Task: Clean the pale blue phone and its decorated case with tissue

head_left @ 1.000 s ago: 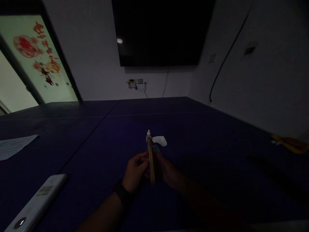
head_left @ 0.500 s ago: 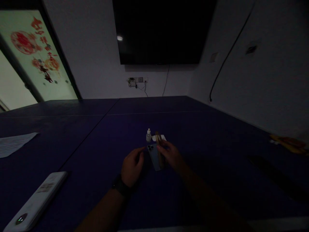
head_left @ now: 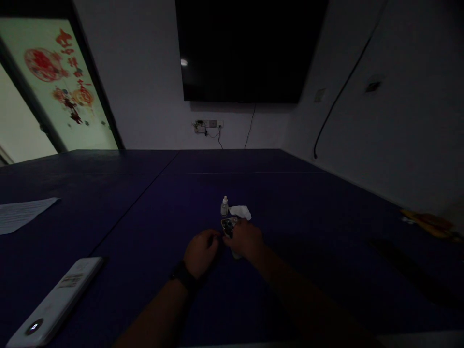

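A phone (head_left: 235, 254) lies face down on the blue table. Over it sits a phone case (head_left: 223, 221) with a pale rim, framing the camera lenses (head_left: 228, 227). My right hand (head_left: 247, 239) grips the case from above and right, hiding most of case and phone. Whether the case is fully seated cannot be seen. Close by the phone's left edge is my left hand (head_left: 200, 252), fingers bent, with a gap between thumb and fingertips and nothing visible in it. A dark watch (head_left: 182, 274) is on that wrist.
Just beyond the phone stand a small dropper bottle (head_left: 224, 207) and a crumpled white wipe (head_left: 240, 211). A long white device (head_left: 58, 299) lies at near left, papers (head_left: 25, 215) farther left. A yellow-red packet (head_left: 429, 224) is by the right wall.
My right hand has brought the case down from upright beside the phone to flat over its back. My left fingers have curled and lowered slightly. The view has tilted a little.
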`<state>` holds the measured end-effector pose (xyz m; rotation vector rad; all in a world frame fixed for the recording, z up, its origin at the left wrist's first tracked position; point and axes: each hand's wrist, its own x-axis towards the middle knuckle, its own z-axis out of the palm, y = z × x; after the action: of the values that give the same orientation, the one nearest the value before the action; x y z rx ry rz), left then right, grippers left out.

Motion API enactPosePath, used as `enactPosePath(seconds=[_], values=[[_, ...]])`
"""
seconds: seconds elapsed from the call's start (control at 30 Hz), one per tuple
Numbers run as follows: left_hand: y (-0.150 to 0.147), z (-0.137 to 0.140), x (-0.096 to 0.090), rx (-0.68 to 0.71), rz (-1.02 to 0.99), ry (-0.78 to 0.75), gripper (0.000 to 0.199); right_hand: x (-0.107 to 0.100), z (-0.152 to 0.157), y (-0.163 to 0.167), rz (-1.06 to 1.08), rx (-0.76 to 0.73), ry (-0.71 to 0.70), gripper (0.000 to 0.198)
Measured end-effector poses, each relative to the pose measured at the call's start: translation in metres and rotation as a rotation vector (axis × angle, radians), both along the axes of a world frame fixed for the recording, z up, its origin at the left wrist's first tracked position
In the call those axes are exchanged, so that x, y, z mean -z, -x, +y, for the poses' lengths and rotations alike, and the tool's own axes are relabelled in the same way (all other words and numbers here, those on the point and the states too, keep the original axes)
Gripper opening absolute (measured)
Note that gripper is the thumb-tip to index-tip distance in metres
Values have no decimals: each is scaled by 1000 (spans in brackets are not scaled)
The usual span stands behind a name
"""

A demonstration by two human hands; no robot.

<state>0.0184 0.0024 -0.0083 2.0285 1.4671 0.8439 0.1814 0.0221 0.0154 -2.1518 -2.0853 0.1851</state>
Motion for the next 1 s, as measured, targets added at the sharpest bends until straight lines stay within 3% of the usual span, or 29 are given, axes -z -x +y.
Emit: enactPosePath(seconds=[0.27, 0.57, 0.67, 0.87, 1.0], values=[[-1, 0, 0, 9, -35, -26, 27, 6, 3, 2, -37, 20, 29, 73], [-3, 7, 7, -8, -161, 70, 22, 2, -2, 1, -2, 51, 9, 79], [-6, 7, 12, -14, -295, 160, 21, -3, -8, -1, 11, 46, 4, 78], [-23, -3, 15, 115, -763, 467, 48, -22, -21, 7, 41, 10, -48, 84], [-26, -7, 14, 106, -1081, 503, 50, -30, -37, 22, 77, -17, -139, 85]])
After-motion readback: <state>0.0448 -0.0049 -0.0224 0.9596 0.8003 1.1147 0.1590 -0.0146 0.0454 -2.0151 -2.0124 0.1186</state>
